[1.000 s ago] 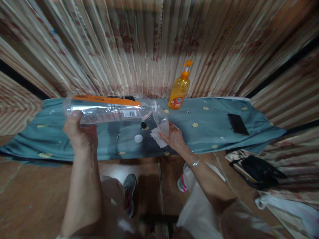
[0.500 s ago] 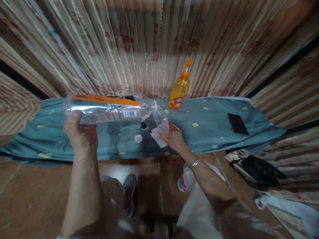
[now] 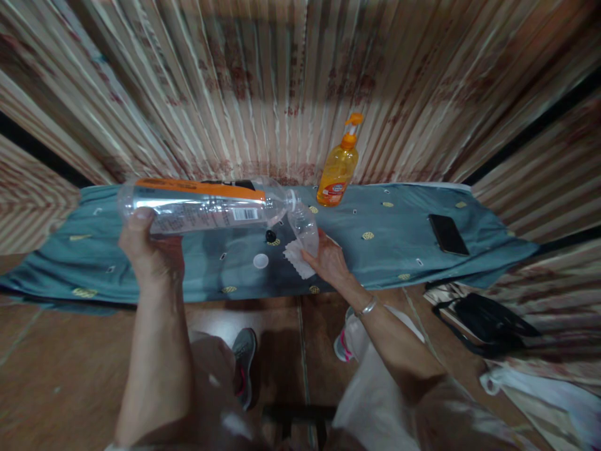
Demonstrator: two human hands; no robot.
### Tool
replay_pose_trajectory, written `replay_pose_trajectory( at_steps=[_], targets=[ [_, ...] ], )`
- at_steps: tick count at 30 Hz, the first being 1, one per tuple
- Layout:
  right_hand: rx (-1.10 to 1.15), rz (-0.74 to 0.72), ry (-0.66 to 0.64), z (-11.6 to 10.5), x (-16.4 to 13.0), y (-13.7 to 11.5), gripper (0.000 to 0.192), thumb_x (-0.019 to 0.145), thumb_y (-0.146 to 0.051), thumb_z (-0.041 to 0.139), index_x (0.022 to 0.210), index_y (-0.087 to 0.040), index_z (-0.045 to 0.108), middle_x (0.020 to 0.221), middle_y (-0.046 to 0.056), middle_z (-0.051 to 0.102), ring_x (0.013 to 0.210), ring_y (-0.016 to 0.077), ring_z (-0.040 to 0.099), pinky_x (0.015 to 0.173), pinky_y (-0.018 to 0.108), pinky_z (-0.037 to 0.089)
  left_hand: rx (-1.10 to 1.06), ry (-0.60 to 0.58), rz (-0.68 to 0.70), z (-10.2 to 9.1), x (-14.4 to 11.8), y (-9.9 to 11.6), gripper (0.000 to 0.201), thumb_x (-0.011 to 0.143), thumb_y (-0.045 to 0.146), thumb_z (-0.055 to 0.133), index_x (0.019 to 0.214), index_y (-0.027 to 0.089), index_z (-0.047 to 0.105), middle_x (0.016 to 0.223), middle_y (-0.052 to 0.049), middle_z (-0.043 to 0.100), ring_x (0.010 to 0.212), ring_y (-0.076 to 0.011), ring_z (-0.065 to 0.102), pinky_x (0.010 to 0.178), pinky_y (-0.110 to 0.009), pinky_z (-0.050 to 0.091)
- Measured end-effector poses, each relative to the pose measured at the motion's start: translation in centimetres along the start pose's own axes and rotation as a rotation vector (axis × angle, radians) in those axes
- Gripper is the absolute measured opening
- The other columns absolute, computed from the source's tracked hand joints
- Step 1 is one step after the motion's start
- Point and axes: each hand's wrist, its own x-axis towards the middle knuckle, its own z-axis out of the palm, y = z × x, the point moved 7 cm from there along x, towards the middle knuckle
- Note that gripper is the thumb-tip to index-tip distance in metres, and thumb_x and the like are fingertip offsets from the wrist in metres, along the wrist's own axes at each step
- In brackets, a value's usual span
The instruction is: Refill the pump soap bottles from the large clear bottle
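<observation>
My left hand [image 3: 153, 247] is wrapped round the base end of a large clear plastic bottle [image 3: 201, 216] with an orange and black label. The bottle lies nearly level in the air, its neck pointing right. At that neck is the upper end of a small clear plastic container [image 3: 305, 228], tilted, which my right hand [image 3: 327, 258] grips from the right. A white scalloped-edge tissue [image 3: 299, 260] is under the same fingers. Below the bottle neck, a small black object [image 3: 271, 236] and a round whitish cap [image 3: 260, 260] lie on the cloth.
A green patterned cloth [image 3: 394, 250] covers the long narrow table. An orange pump bottle [image 3: 338, 172] stands at its back edge, and a black phone [image 3: 448, 235] lies at the right. Behind hangs a pleated curtain [image 3: 263, 94]. A black bag [image 3: 493, 322] is at the lower right.
</observation>
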Motion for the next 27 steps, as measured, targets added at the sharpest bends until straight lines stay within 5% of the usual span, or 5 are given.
replay_pose_trajectory(
  at_steps=[27],
  targets=[
    [0.011,-0.019,0.004,0.23,0.03,0.13,0.062,0.084,-0.044,0.056,0.13,-0.005,0.043,0.111,0.02,0.067,0.103,0.0245,0.065,0.086,0.033,0.05,0.1,0.026,-0.02,0.25,-0.21,0.21,0.032,0.061,0.046,0.062,0.081,0.022,0.07,0.086,-0.001,0.066,0.096,-0.0219,0.062,0.096,-0.039,0.048]
  ],
)
